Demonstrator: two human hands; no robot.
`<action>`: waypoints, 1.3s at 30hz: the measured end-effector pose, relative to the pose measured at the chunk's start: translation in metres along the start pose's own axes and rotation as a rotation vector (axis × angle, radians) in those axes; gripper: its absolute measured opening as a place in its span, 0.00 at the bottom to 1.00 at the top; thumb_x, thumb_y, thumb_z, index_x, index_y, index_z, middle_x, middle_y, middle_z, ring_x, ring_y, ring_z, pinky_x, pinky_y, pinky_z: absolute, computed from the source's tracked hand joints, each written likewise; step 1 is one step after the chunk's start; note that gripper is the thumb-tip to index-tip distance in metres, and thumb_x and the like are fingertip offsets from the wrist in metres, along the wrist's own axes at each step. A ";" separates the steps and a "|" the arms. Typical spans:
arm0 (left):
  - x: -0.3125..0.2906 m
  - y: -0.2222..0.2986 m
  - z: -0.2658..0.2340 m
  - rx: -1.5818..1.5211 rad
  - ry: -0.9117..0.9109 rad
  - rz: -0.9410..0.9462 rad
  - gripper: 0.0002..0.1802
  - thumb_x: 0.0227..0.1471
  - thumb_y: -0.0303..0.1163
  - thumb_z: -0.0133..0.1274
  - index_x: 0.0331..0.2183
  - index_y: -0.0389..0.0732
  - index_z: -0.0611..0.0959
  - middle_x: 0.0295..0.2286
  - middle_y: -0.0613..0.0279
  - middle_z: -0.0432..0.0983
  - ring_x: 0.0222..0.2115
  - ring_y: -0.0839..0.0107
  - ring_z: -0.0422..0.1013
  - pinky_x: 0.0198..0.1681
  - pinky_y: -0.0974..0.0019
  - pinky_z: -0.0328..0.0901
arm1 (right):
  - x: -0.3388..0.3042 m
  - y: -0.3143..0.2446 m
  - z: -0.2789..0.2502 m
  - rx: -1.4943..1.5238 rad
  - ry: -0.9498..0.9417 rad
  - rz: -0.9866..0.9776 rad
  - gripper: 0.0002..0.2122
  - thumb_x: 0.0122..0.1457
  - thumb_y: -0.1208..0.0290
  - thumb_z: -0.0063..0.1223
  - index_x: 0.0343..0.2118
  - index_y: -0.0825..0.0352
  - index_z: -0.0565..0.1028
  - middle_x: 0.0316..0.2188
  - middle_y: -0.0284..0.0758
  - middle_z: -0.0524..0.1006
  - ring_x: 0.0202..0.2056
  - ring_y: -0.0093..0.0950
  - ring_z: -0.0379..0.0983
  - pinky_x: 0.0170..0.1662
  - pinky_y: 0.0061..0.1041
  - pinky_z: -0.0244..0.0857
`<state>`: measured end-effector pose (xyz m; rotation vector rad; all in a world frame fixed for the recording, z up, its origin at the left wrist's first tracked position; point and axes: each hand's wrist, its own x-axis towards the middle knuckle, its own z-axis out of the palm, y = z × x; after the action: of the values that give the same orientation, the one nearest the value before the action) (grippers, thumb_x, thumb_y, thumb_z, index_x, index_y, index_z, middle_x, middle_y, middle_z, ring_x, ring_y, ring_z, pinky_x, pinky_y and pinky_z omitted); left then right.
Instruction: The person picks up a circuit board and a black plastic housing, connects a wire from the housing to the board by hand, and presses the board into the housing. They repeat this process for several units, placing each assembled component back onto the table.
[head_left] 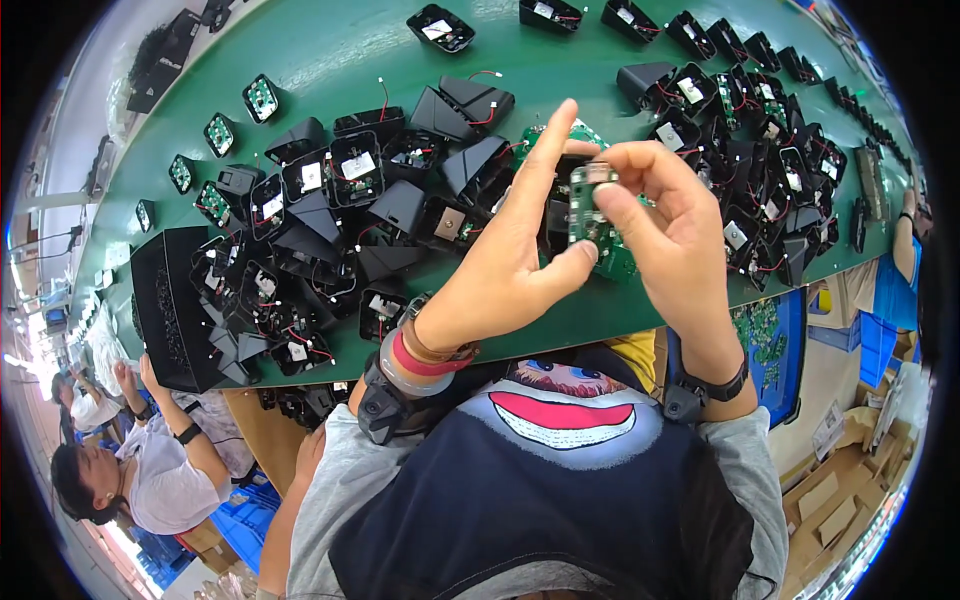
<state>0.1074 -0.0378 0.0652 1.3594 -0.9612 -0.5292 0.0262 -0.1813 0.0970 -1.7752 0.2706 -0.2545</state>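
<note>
In front of me, over the table's near middle, my right hand [672,215] pinches a small green circuit board [580,205] between thumb and fingers. The board is tilted up on edge and carries small silvery parts. My left hand [505,265] is beside it with the index finger stretched out and the thumb apart. That thumb's tip is at the board's lower end; whether it presses on it I cannot tell. Behind and between the hands are dark housing parts and more green boards [622,262], partly hidden by my fingers.
Black plastic housings [400,205] with red wires lie piled left of my hands, and another pile [735,240] lies to the right. Several housings line the green table's [340,60] far side. A black bin [165,310] stands at left; a blue tray [770,350] holds boards. Co-workers [150,460] sit at left.
</note>
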 end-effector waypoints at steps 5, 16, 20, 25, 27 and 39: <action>0.000 0.001 0.005 -0.170 0.036 -0.112 0.46 0.45 0.19 0.42 0.63 0.38 0.41 0.53 0.50 0.57 0.52 0.64 0.59 0.54 0.66 0.56 | 0.006 0.013 0.014 0.035 0.120 -0.016 0.15 0.55 0.80 0.52 0.46 0.69 0.68 0.36 0.28 0.64 0.35 0.14 0.64 0.36 0.13 0.61; 0.000 -0.002 0.007 -0.431 0.169 -0.206 0.39 0.51 0.17 0.40 0.62 0.41 0.48 0.51 0.58 0.60 0.45 0.75 0.63 0.46 0.72 0.63 | -0.003 0.025 0.011 0.330 -0.096 0.105 0.26 0.58 0.72 0.49 0.59 0.66 0.56 0.48 0.38 0.68 0.47 0.26 0.66 0.52 0.24 0.58; -0.002 -0.016 0.010 -0.222 0.218 -0.117 0.36 0.50 0.15 0.40 0.61 0.39 0.52 0.52 0.56 0.60 0.48 0.71 0.63 0.50 0.69 0.61 | -0.001 0.033 0.025 0.299 -0.062 0.029 0.26 0.57 0.79 0.47 0.59 0.66 0.54 0.49 0.39 0.68 0.49 0.27 0.66 0.53 0.26 0.59; 0.002 -0.007 0.013 -0.322 0.330 -0.082 0.32 0.49 0.14 0.41 0.56 0.34 0.55 0.51 0.53 0.60 0.50 0.66 0.63 0.55 0.66 0.58 | -0.002 0.037 0.036 0.401 0.057 -0.030 0.26 0.57 0.83 0.43 0.59 0.68 0.53 0.48 0.40 0.67 0.48 0.27 0.67 0.51 0.25 0.61; -0.007 0.013 0.007 -0.266 0.340 -0.113 0.28 0.48 0.17 0.47 0.52 0.36 0.60 0.47 0.55 0.65 0.45 0.70 0.67 0.47 0.68 0.64 | -0.012 0.031 0.023 0.395 0.035 -0.074 0.28 0.57 0.79 0.46 0.61 0.68 0.51 0.51 0.40 0.66 0.48 0.25 0.66 0.48 0.23 0.63; 0.135 -0.017 -0.249 1.361 -0.479 -0.413 0.19 0.35 0.20 0.52 0.35 0.39 0.84 0.31 0.51 0.80 0.32 0.58 0.75 0.37 0.63 0.70 | -0.072 0.072 -0.014 -0.020 0.227 -0.145 0.04 0.57 0.80 0.50 0.34 0.71 0.75 0.27 0.32 0.75 0.30 0.20 0.72 0.35 0.17 0.65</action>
<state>0.3870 -0.0074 0.1018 2.7694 -1.5422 -0.5124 -0.0493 -0.1866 0.0280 -1.7890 0.3066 -0.5607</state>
